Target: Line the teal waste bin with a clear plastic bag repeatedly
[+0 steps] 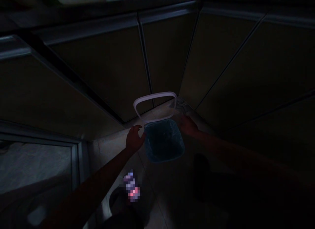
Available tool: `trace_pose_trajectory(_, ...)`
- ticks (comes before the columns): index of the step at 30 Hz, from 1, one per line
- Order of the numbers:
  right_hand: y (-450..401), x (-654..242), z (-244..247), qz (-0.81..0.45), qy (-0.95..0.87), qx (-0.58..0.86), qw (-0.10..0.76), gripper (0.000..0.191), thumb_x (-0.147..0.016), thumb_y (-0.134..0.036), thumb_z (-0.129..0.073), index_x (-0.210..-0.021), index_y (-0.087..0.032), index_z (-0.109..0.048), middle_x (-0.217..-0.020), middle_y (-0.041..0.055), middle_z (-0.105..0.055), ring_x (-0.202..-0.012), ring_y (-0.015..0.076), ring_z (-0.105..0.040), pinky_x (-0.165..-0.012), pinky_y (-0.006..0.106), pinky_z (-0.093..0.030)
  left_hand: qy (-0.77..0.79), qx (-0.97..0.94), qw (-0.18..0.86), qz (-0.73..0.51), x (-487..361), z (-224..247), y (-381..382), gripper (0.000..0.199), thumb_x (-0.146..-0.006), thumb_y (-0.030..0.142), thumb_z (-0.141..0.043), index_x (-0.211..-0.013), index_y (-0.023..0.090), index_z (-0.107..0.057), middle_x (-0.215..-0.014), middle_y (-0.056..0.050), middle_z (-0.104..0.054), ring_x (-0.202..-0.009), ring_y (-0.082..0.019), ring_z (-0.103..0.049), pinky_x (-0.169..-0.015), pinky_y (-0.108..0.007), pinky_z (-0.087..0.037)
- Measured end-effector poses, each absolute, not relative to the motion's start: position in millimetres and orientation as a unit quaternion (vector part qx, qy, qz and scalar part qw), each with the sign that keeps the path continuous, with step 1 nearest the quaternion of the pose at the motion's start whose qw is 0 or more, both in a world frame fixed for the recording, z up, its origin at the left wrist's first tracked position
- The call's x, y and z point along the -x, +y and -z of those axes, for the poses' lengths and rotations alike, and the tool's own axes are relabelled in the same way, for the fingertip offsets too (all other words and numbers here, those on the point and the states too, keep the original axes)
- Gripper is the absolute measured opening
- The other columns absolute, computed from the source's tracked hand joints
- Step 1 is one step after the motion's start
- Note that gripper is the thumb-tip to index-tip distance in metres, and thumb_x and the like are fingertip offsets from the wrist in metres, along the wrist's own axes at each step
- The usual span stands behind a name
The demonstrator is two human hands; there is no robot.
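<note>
A blue bin with a thin plastic liner over its rim stands on the floor in the dim light. Behind it, a pale rounded ring frame is tipped up against the cabinet side, its lower edge close to the bin's back rim. My left hand is at the bin's left edge, its fingers apart and the thumb near the rim. On the right side, my right hand is by the bin's back right corner; its fingers are too dark and blurred to make out.
Dark cabinet doors with metal edges rise behind and to both sides. A pixelated bright object lies low, left of the bin, on or above the tiled floor. A glass-like panel is at the left.
</note>
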State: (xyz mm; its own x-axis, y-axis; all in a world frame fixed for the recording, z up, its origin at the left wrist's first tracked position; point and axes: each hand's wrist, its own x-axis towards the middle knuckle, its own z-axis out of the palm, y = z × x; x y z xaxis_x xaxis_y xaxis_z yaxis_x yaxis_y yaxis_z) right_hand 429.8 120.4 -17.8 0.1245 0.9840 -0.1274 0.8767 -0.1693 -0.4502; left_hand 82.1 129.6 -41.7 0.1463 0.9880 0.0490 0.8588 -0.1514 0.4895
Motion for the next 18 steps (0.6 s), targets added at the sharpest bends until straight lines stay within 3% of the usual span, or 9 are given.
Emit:
trace_pose_trajectory(5, 90.6, -403.5, -4.9, -0.116, -0.86, 0.496, -0.027, 0.023, -0.098, -0.02, -0.064, -0.118, -0.018, -0.075, -0.123, 0.0144, -0.072, -0.122, 0.0291, -0.063, -0.106, 0.039, -0.046, 0.547, -0.821, 0.149, -0.067, -83.9, 23.2, 85.1, 0.05, -0.095, 0.046, -0.07, -0.141, 0.025, -0.066, -0.135, -0.013, -0.061, -0.123, -0.032, -0.062, -0.104, -0.046, -0.051)
trace_pose_trajectory(10, 68.5, -394.3, 3.4, -0.109, -0.903, 0.384, -0.157, 0.012, -0.089, -0.012, -0.075, -0.099, -0.013, -0.081, -0.115, 0.0203, -0.076, -0.126, 0.0326, -0.063, -0.113, 0.045, -0.041, 0.537, -0.83, 0.152, 0.021, -78.7, 20.6, 65.8, 0.044, -0.096, 0.044, -0.07, -0.138, 0.029, -0.073, -0.137, -0.013, -0.06, -0.125, -0.033, -0.06, -0.104, -0.047, -0.048)
trace_pose_trajectory(14, 65.8, -397.1, 2.3, -0.1, -0.889, 0.408, -0.183, 0.015, -0.09, -0.005, -0.07, -0.088, -0.012, -0.083, -0.11, 0.0224, -0.078, -0.123, 0.0306, -0.065, -0.113, 0.043, -0.039, 0.528, -0.835, 0.147, 0.044, -74.8, 15.8, 62.4, 0.047, -0.101, 0.046, -0.064, -0.144, 0.028, -0.07, -0.139, -0.014, -0.061, -0.126, -0.034, -0.06, -0.105, -0.049, -0.046)
trace_pose_trajectory(18, 72.1, -384.0, 0.1, -0.114, -0.885, 0.42, -0.165, 0.013, -0.091, -0.018, -0.073, -0.098, -0.015, -0.084, -0.116, 0.0215, -0.078, -0.127, 0.0354, -0.065, -0.114, 0.047, -0.042, 0.512, -0.844, 0.149, 0.059, -79.7, 4.5, 57.7, 0.054, -0.104, 0.044, -0.057, -0.155, 0.024, -0.06, -0.136, -0.016, -0.064, -0.124, -0.034, -0.063, -0.105, -0.048, -0.046)
